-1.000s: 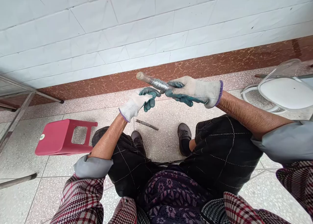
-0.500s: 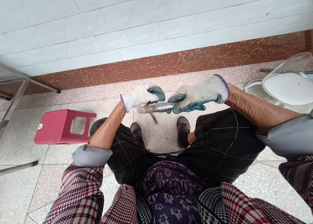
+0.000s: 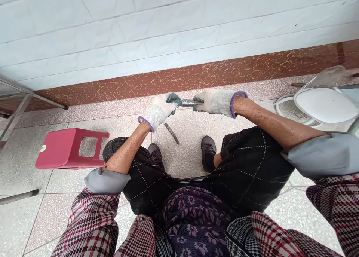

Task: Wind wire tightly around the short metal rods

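A short rod wound with silvery wire (image 3: pixel 187 103) spans the gap between my gloved hands, above the floor and in front of my knees. My left hand (image 3: pixel 167 104) is closed around its left end, with the green-coated fingers hiding that end. On the other side my right hand (image 3: pixel 206 101) pinches the right end between thumb and fingers. Both hands wear white knit gloves with purple cuffs. Below my left hand, a thin dark ridged rod (image 3: pixel 171 132) lies slanting on the floor between my shoes.
A red plastic stool (image 3: pixel 60 148) lies on its side at left, near a metal frame (image 3: pixel 17 118). A white-seated chair (image 3: pixel 327 103) stands at right. Ahead is a tiled wall (image 3: pixel 157 49) with a brown skirting (image 3: pixel 134 85).
Both hands have moved away from me, toward the wall, with the wire-wound rod. My left hand now grips the rod's left end, which stuck out uncovered before.
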Motion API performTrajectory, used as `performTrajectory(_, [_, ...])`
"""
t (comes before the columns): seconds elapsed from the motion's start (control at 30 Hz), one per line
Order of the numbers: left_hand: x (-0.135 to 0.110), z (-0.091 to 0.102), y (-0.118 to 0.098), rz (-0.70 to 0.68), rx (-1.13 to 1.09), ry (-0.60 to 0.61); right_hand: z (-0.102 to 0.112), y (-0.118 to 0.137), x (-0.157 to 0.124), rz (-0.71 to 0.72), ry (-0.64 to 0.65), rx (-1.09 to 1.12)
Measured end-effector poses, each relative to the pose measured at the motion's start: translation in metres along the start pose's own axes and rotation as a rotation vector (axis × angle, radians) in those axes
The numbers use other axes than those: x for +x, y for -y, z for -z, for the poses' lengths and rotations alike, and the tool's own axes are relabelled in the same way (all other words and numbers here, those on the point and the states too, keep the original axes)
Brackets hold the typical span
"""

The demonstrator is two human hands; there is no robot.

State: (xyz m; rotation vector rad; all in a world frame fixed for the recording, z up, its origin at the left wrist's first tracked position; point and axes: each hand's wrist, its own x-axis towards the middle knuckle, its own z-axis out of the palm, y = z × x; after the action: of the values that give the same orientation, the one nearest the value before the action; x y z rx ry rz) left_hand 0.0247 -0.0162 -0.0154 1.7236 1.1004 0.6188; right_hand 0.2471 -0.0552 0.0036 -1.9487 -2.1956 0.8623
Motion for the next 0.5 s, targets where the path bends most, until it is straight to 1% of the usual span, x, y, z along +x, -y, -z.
performTrajectory(0.07, [-0.001,0.002,-0.003,-0.008,-0.015,-0.053,0.005,0.010,-0.007,-0.062,0.050,-0.193])
performTrajectory(0.13, [-0.003,0.003,-0.004,-0.005,-0.029,-0.060,0.008,0.017,-0.012,-0.079,0.064,-0.232])
performTrajectory(0.3, [-0.010,0.001,-0.004,-0.021,-0.086,0.020,0.011,0.019,-0.015,-0.077,0.067,-0.227])
performTrajectory(0.4, [-0.013,0.003,-0.006,0.015,-0.144,0.037,0.012,0.016,-0.015,-0.054,0.002,-0.187])
performTrajectory(0.5, [-0.013,0.007,-0.006,0.036,-0.203,0.034,0.014,0.017,-0.020,-0.060,-0.054,-0.126])
